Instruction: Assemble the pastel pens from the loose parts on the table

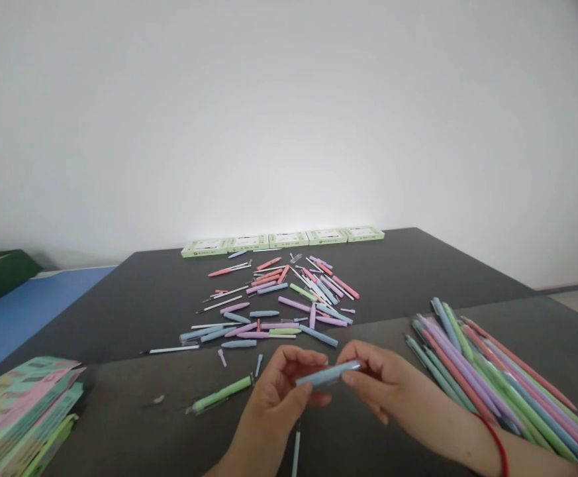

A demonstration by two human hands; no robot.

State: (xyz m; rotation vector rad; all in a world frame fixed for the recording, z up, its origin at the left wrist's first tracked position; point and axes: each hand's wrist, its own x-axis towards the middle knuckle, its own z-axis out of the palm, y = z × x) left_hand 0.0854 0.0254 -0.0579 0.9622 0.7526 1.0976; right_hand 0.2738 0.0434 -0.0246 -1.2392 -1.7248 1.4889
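Both my hands meet low in the middle of the view over a dark table (134, 311). My left hand (279, 391) and my right hand (385, 384) pinch the two ends of a light blue pen barrel (328, 375), holding it nearly level. A red band circles my right wrist. A green pen (222, 393) lies just left of my left hand. A thin refill (296, 450) lies below my hands. Beyond my hands, several loose pastel pen parts and white refills (279, 298) are scattered.
A pile of assembled pastel pens (497, 377) lies at the right. Stacked pastel packets (18, 411) sit at the lower left. A row of light green boxes (283, 240) lines the table's far edge. A blue surface and a dark green box (0, 275) are at far left.
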